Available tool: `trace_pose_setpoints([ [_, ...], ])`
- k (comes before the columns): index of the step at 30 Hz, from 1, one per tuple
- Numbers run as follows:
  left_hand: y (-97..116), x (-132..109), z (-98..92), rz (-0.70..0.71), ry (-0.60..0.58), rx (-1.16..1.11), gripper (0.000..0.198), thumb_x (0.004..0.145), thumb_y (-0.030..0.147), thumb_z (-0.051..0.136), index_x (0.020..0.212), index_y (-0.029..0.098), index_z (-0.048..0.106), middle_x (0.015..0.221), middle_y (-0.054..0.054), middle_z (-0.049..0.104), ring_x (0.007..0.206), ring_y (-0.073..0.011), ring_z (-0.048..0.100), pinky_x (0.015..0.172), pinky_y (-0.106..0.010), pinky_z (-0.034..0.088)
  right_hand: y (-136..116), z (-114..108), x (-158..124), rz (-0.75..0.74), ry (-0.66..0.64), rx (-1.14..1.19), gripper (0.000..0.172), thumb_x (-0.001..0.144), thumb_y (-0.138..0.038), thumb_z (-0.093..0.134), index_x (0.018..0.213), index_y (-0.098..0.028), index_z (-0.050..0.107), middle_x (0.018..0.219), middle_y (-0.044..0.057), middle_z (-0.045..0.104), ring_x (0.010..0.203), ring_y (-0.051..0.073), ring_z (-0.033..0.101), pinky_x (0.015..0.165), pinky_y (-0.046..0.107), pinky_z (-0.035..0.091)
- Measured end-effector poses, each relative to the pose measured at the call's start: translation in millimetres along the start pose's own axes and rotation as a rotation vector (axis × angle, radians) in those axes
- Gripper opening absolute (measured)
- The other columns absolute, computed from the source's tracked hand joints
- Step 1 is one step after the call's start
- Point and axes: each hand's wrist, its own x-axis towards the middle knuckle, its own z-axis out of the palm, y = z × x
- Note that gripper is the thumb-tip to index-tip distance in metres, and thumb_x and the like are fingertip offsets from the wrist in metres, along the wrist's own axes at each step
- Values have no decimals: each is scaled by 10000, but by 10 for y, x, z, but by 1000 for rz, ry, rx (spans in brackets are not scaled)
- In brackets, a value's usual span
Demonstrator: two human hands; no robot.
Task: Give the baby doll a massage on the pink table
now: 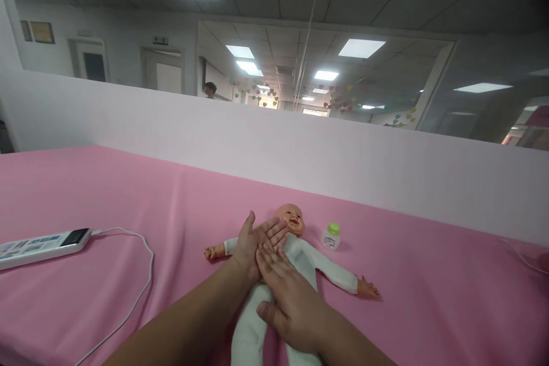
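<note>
A baby doll (304, 254) with a bare plastic head and a pale cloth body lies face up on the pink sheet (180, 274), arms spread. Above its chest, my left hand (257, 243) is turned palm up with the fingers stretched out. Lying flat across that palm are the fingertips of my right hand (291, 297), palm down and fingers extended. I see nothing held in either hand. Beside the doll's head, to the right, stands a small clear jar (331, 237) with a green lid. My hands and forearms hide part of the doll's torso and one arm.
On the left lies a white power strip (47, 247) with a white cord (148, 280) curving toward the front. A white low wall (257, 143) with a wide glass pane above runs along the back. Behind the glass, a person's head (210, 89) shows far off.
</note>
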Motion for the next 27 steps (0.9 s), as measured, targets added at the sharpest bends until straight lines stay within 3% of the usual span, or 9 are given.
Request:
trace_pose_setpoints([
  [6, -200, -118, 181, -54, -1, 23, 778, 990, 688, 416, 1425, 54, 534, 1322, -264, 679, 1252, -349, 661, 1044, -483, 550, 116, -58, 19, 87, 49, -63, 971, 991, -658, 512, 1670, -128, 63, 1736, 147, 79, 1624, 339, 51, 1312, 591, 55],
  [12, -158, -145, 191, -48, -67, 115, 884, 944, 794, 364, 1395, 61, 566, 1297, -258, 683, 1285, -365, 632, 1110, -505, 500, 143, -219, -47, 205, 39, -79, 1035, 913, -730, 595, 1676, -207, 132, 1735, 125, 129, 1619, 361, 77, 1306, 603, 67],
  [20, 64, -34, 89, 152, 58, 117, 784, 973, 750, 375, 1319, 87, 611, 1373, -228, 654, 1268, -277, 657, 1027, -345, 572, -30, -193, -36, 106, -51, 14, 1134, 858, -774, 631, 1679, -202, 98, 1732, 153, 151, 1608, 357, 171, 1301, 608, 46],
  [27, -134, -140, 220, 77, 24, 172, 740, 988, 714, 361, 1280, 99, 649, 1419, -217, 635, 1350, -294, 600, 1102, -374, 518, 10, -175, -10, 39, 1, 41, 1101, 922, -725, 588, 1675, -127, 50, 1743, 175, 66, 1624, 336, 69, 1318, 542, 83],
])
